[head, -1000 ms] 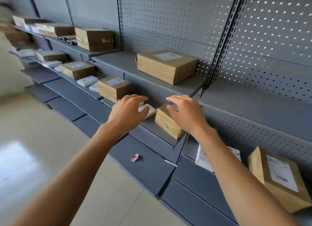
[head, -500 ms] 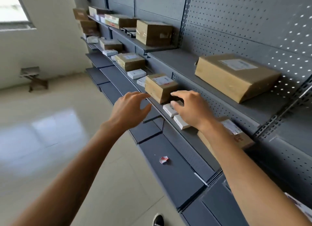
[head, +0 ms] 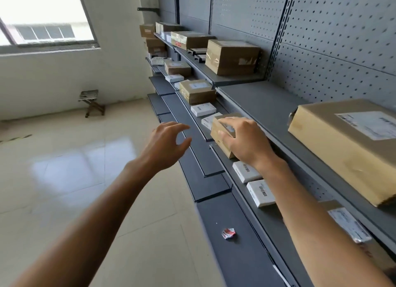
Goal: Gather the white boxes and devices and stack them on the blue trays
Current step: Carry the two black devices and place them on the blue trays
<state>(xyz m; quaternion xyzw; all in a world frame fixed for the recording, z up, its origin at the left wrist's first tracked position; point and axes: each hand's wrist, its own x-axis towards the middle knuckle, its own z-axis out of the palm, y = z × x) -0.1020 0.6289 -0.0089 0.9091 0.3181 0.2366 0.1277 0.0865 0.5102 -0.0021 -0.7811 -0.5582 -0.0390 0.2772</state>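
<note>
Two white boxes (head: 246, 171) (head: 260, 192) lie side by side on the middle grey shelf (head: 265, 222), just below my right wrist. Further along that shelf are more white boxes (head: 203, 109) (head: 208, 121) (head: 174, 78). My right hand (head: 242, 140) lies on a small brown cardboard box (head: 220, 144), with its fingers curled over the top and front edge. My left hand (head: 168, 145) hangs in the air off the shelf front, fingers apart and holding nothing. No blue tray is in view.
Brown cartons stand on the shelves: a large one (head: 351, 145) at right, another (head: 232, 57) on the top shelf, one (head: 197, 91) on the middle shelf. A crumpled red-and-white wrapper (head: 228, 233) lies on the lowest shelf. A small stool (head: 92, 102) stands by the far wall.
My view has swung left along the shelving. My right hand moved from above the white boxes onto the small brown box. My left hand stayed open in the air.
</note>
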